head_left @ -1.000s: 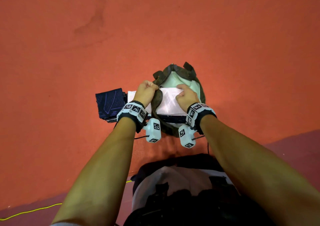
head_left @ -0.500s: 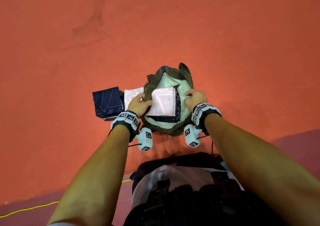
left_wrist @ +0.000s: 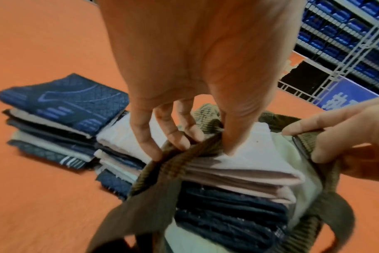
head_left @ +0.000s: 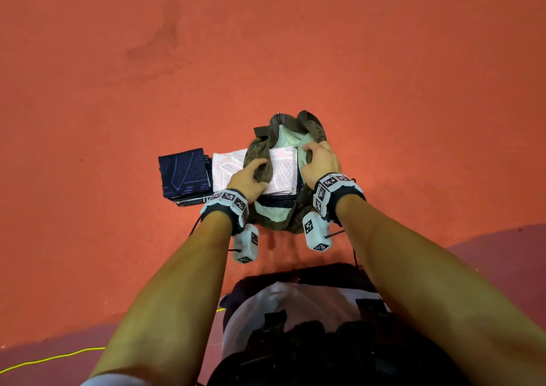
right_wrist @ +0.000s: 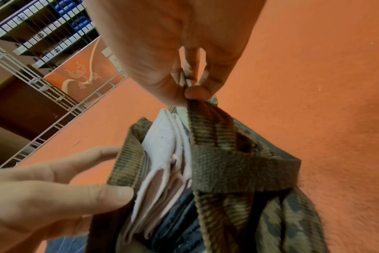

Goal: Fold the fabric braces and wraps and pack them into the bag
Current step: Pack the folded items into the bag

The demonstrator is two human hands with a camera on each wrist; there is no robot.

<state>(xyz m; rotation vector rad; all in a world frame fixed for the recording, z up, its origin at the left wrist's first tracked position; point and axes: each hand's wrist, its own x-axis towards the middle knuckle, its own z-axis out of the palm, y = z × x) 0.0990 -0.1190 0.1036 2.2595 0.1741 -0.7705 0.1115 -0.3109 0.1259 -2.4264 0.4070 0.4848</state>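
An olive corduroy bag [head_left: 257, 152] with pale green lining sits on the orange floor, mouth open. Inside it stands a stack of folded wraps, white ones [head_left: 282, 173] above dark navy ones [left_wrist: 231, 215]. My left hand [head_left: 251, 179] pinches the bag's left rim [left_wrist: 197, 150], thumb inside against the white wrap [left_wrist: 260, 147]. My right hand [head_left: 317, 161] pinches the right rim [right_wrist: 206, 118] between thumb and fingers. Left of the bag lie a folded white stack [head_left: 227, 168] and a navy patterned stack [head_left: 184, 174].
Orange floor [head_left: 295, 46] lies all round, with a darker maroon strip [head_left: 502, 252] near me. A thin yellow cable [head_left: 53, 357] runs at the lower left. Railings and blue shelving [left_wrist: 346, 34] show far off in the wrist views.
Both hands let go of the white folded stack, now settled in the bag, and took the bag's rims. The right hand has moved up along the right rim.
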